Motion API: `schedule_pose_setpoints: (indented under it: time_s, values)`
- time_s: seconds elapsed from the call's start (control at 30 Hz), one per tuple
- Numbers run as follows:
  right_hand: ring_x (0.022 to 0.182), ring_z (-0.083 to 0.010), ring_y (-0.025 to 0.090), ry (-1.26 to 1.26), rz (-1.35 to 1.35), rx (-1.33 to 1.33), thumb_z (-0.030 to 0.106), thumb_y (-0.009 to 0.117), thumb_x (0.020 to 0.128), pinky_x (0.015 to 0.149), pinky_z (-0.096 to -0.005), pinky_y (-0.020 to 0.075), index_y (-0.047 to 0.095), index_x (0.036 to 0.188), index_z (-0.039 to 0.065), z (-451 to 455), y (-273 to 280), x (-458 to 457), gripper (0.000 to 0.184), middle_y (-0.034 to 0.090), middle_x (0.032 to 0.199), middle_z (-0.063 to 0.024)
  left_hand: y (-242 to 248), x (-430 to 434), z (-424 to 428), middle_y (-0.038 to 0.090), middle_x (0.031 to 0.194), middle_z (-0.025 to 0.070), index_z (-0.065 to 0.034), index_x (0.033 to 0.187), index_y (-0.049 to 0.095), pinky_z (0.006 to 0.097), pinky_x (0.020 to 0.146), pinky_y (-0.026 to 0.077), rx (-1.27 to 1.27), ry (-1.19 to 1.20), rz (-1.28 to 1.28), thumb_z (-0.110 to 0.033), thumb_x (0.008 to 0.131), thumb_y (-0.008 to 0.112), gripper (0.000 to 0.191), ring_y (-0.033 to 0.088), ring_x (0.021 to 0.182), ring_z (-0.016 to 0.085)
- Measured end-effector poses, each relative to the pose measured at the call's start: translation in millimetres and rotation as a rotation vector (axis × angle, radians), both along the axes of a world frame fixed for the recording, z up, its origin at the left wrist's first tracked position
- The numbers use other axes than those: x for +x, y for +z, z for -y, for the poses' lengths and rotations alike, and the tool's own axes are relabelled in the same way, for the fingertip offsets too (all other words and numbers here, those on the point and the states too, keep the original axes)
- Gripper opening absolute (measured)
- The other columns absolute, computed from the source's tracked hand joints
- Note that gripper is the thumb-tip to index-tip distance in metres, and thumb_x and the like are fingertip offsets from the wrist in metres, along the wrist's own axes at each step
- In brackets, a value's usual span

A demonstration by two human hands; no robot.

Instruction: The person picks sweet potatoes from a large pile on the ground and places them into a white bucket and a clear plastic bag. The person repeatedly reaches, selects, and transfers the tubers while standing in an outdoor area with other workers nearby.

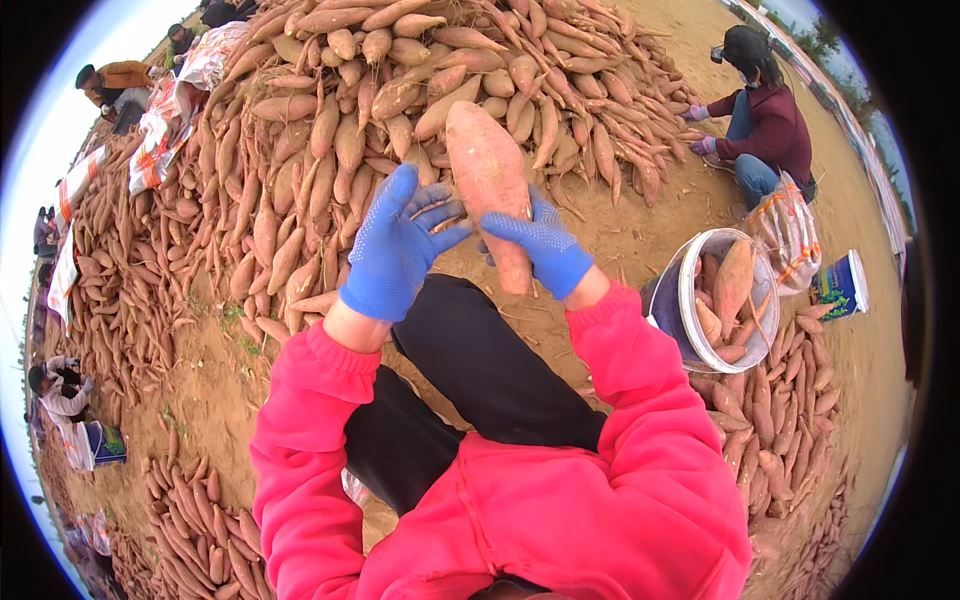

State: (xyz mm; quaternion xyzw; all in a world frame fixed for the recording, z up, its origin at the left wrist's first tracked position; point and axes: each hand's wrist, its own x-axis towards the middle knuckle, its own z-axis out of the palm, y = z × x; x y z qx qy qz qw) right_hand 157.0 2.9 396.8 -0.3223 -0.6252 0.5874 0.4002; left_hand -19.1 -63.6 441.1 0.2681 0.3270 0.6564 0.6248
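Observation:
A large pinkish sweet potato [487, 161] is held upright in my right hand [544, 244], which grips its lower half with the thumb across the front. My left hand [405, 240] is just to the left of it, palm turned towards it, fingers spread and holding nothing. Both hands wear blue knit gloves with pale grip dots. Beyond them rises a big heap of sweet potatoes [330, 135], many with thin roots attached.
To my right, a white-rimmed bucket [690, 262] holds several sweet potatoes, with a smaller pile [780, 427] beside it. A person [765, 120] crouches at the heap's right edge near a woven sack [784, 232]. Another pile [202, 525] lies at lower left. More people work along the left.

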Motion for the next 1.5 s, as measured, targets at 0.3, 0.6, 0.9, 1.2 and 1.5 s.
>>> schedule_pose_setpoints:
  time_s: [0.3, 0.6, 0.9, 1.2, 1.5]
  values:
    - [0.082, -0.0265, 0.064, 0.185, -1.052, -0.995, 0.034, 0.067, 0.086, 0.068, -0.0358, 0.0574, 0.041, 0.128, -0.007, -25.6, -57.9, 67.8, 0.065, 0.060, 0.106, -0.0188, -52.7, -2.2, -10.8, 0.059, 0.108, 0.0124, -0.0041, 0.132, 0.047, 0.0390, 0.088, 0.053, -0.273, -0.055, -0.435, -0.027, 0.094, 0.058, 0.045, 0.062, 0.100, 0.025]
    - [0.127, -0.0325, 0.047, -0.924, 0.497, 0.260, 0.027, 0.081, 0.068, 0.103, -0.0373, 0.0395, 0.030, 0.144, 0.001, -11.6, -87.1, 242.6, 0.095, 0.048, 0.136, -0.0209, -57.2, -40.1, -5.2, 0.062, 0.101, 0.0060, -0.0036, 0.127, 0.053, 0.0282, 0.080, 0.053, -0.200, -0.066, -0.622, -0.024, 0.096, 0.057, 0.037, 0.063, 0.091, 0.016]
    - [0.119, -0.0295, 0.055, -0.895, 0.741, 0.261, 0.020, 0.066, 0.086, 0.101, -0.0370, 0.0421, 0.049, 0.135, 0.004, 30.7, -99.7, 391.8, 0.055, 0.055, 0.130, -0.0189, -69.5, -54.2, -5.7, 0.064, 0.097, 0.0036, -0.0052, 0.123, 0.056, 0.0256, 0.076, 0.052, -0.289, -0.200, -0.728, -0.021, 0.095, 0.057, 0.032, 0.063, 0.087, 0.012]
    - [0.102, -0.0390, 0.062, -1.018, 1.185, 0.138, 0.039, 0.066, 0.084, 0.089, -0.0449, 0.0492, 0.047, 0.137, 0.017, 41.6, -127.7, 399.8, 0.060, 0.061, 0.119, -0.0221, -55.4, -61.2, 12.0, 0.062, 0.097, 0.0034, -0.0026, 0.123, 0.056, 0.0237, 0.081, 0.049, -0.283, -0.254, -0.705, -0.020, 0.095, 0.057, 0.033, 0.060, 0.087, 0.011]
    - [0.095, -0.0354, 0.064, -1.108, 0.960, 0.005, 0.039, 0.073, 0.079, 0.084, -0.0416, 0.0508, 0.054, 0.122, 0.003, 17.3, -121.2, 395.2, 0.060, 0.064, 0.111, -0.0215, -67.3, -81.9, 9.7, 0.060, 0.101, 0.0043, 0.0004, 0.126, 0.054, 0.0248, 0.084, 0.047, -0.356, -0.365, -0.865, -0.018, 0.094, 0.059, 0.037, 0.057, 0.092, 0.011]
